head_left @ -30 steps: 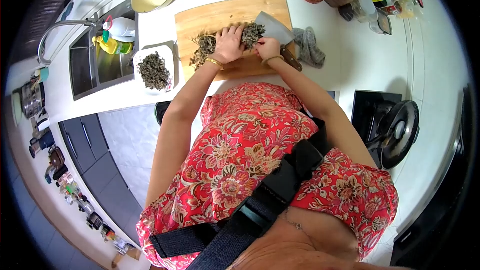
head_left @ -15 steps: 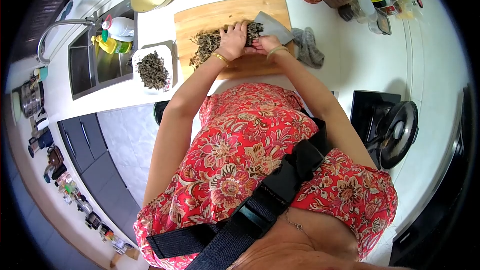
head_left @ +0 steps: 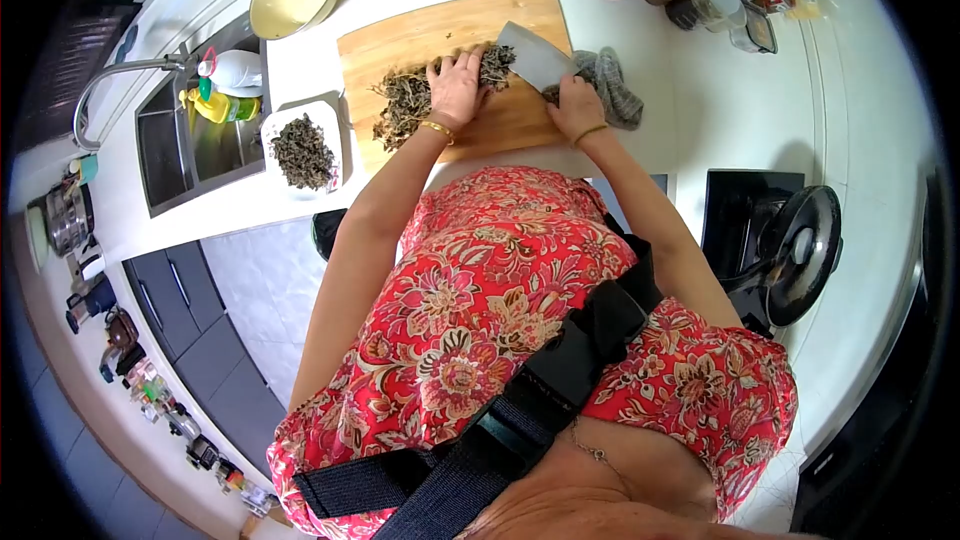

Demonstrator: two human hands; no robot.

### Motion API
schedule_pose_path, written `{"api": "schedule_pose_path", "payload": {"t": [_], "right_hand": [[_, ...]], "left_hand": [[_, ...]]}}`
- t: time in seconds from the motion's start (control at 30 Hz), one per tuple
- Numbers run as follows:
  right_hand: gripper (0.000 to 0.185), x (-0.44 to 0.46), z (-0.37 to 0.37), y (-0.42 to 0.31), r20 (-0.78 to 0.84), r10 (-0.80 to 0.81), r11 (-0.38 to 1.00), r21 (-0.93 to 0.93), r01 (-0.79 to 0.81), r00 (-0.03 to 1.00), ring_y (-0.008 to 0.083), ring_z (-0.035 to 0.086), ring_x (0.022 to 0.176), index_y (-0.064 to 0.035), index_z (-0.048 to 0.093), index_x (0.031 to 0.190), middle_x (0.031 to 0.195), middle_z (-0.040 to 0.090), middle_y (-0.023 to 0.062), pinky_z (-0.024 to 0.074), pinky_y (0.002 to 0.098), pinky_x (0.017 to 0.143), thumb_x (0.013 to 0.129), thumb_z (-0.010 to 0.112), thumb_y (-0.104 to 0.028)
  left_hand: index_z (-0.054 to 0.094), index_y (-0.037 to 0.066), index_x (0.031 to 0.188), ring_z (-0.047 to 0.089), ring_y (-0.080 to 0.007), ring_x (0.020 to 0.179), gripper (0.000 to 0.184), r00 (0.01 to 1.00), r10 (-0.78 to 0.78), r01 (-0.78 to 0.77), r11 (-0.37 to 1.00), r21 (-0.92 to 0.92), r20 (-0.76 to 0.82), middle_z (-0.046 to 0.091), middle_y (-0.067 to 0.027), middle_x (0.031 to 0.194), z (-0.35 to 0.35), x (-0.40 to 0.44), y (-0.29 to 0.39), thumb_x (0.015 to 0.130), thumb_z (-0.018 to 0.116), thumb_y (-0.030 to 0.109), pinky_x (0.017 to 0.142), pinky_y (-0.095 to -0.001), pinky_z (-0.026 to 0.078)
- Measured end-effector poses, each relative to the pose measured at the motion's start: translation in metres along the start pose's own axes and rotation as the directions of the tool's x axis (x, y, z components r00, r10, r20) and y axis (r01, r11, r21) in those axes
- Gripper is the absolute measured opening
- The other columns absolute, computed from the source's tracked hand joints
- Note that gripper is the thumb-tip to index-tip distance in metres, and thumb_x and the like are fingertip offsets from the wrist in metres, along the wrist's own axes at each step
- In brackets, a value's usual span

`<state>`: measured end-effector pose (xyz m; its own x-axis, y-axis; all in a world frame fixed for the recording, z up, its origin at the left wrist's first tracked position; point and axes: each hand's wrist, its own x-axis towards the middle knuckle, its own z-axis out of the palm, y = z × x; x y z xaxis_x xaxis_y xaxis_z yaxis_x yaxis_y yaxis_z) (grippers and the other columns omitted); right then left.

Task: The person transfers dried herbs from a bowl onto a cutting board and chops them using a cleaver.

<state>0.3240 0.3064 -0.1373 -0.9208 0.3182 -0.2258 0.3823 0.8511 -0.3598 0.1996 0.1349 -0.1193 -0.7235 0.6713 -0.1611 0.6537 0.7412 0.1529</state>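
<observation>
Left hand point(head_left: 457, 90): resting, fingers spread, on the herbs point(head_left: 403, 100).
Right hand point(head_left: 577, 108): gripping the cleaver point(head_left: 535, 58), its handle seemingly inside the fist.
Herbs: lying across the board point(head_left: 515, 125), left of the cleaver.

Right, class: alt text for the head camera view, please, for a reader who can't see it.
A person's left hand rests on dark, stringy leaves on a wooden board, while their right hand holds a cleaver. More leaves lie on a white plate beside the sink.
</observation>
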Motion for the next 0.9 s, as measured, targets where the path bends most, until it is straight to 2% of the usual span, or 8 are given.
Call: {"api": "schedule_pose_path", "payload": {"t": [0.07,0.2,0.27,0.4,0.5,0.7,0.77,0.9], "right_hand": [[0.045,0.004,0.002,0.001,0.026,-0.015,1.000,-0.012,0.015,1.000,0.0352,0.054,0.088,0.0030,0.046,0.100,0.098,0.052,0.0218,0.0476,0.0402,0.077,0.069,0.069,-0.021],[0.044,0.001,-0.006,0.004,-0.041,-0.021,0.992,0.120,0.026,0.999,0.0380,0.054,0.087,0.0042,0.045,0.098,0.096,0.052,0.0233,0.0470,0.0424,0.077,0.069,0.068,-0.021],[0.044,-0.003,-0.022,0.003,-0.074,0.017,0.981,0.194,-0.002,0.997,0.0398,0.053,0.087,0.0053,0.044,0.095,0.093,0.051,0.0246,0.0460,0.0437,0.077,0.069,0.066,-0.022],[0.043,-0.005,-0.035,0.007,-0.078,0.009,0.973,0.231,0.009,0.997,0.0398,0.053,0.087,0.0055,0.044,0.092,0.091,0.051,0.0249,0.0447,0.0449,0.077,0.068,0.066,-0.023],[0.042,-0.008,-0.040,0.009,-0.023,0.024,0.961,0.274,-0.016,0.999,0.0372,0.053,0.083,0.0046,0.046,0.090,0.088,0.052,0.0231,0.0439,0.0441,0.074,0.067,0.065,-0.025],[0.043,-0.011,-0.041,0.008,0.026,0.119,0.901,0.417,-0.118,0.993,0.0315,0.054,0.076,0.0042,0.049,0.085,0.078,0.055,0.0186,0.0433,0.0386,0.069,0.068,0.063,-0.033],[0.039,-0.011,-0.036,0.007,0.044,0.150,0.762,0.632,-0.144,0.988,0.0266,0.057,0.065,0.0053,0.051,0.084,0.072,0.057,0.0167,0.0450,0.0358,0.061,0.071,0.062,-0.030],[0.035,-0.012,-0.043,-0.008,0.138,0.168,0.592,0.778,-0.212,0.976,0.0200,0.056,0.053,0.0065,0.051,0.084,0.065,0.057,0.0138,0.0443,0.0324,0.051,0.074,0.059,-0.026]], "left_hand": [[0.034,0.017,0.131,0.039,-0.0278,0.117,0.062,0.993,0.020,-0.024,0.999,-0.031,-0.114,0.047,-0.0048,0.123,0.008,0.001,-0.003,0.077,0.061,0.033,0.098,-0.0528,0.023],[0.039,0.016,0.128,0.041,-0.0276,0.115,0.055,0.991,0.003,-0.018,0.994,-0.109,-0.134,0.049,-0.0042,0.121,0.008,0.001,-0.004,0.078,0.058,0.025,0.096,-0.0521,0.024],[0.043,0.015,0.124,0.042,-0.0275,0.113,0.050,0.993,-0.038,0.036,0.999,-0.015,-0.111,0.051,-0.0044,0.118,0.015,0.003,-0.005,0.075,0.056,0.016,0.095,-0.0519,0.025],[0.045,0.014,0.122,0.042,-0.0272,0.112,0.049,0.987,-0.087,0.082,0.996,-0.043,-0.133,0.050,-0.0051,0.118,0.013,0.003,0.003,0.074,0.053,0.010,0.095,-0.0525,0.026],[0.045,0.013,0.121,0.040,-0.0263,0.113,0.049,0.991,-0.119,0.118,0.993,-0.007,-0.063,0.046,-0.0059,0.122,0.005,0.000,0.007,0.074,0.055,0.014,0.096,-0.0528,0.025],[0.033,0.009,0.131,0.029,-0.0256,0.124,0.072,0.996,-0.071,0.071,0.997,-0.001,-0.046,0.036,-0.0089,0.132,0.001,-0.004,0.006,0.071,0.060,0.039,0.102,-0.0540,0.014],[0.022,0.010,0.137,0.024,-0.0260,0.128,0.083,0.999,-0.001,-0.002,0.998,-0.068,-0.053,0.035,-0.0115,0.133,0.003,-0.006,0.001,0.072,0.056,0.051,0.103,-0.0540,0.010],[0.017,0.011,0.139,0.022,-0.0261,0.129,0.087,0.994,-0.002,-0.015,0.987,-0.159,-0.109,0.034,-0.0138,0.133,0.008,-0.006,0.002,0.074,0.051,0.057,0.104,-0.0541,0.008]]}}
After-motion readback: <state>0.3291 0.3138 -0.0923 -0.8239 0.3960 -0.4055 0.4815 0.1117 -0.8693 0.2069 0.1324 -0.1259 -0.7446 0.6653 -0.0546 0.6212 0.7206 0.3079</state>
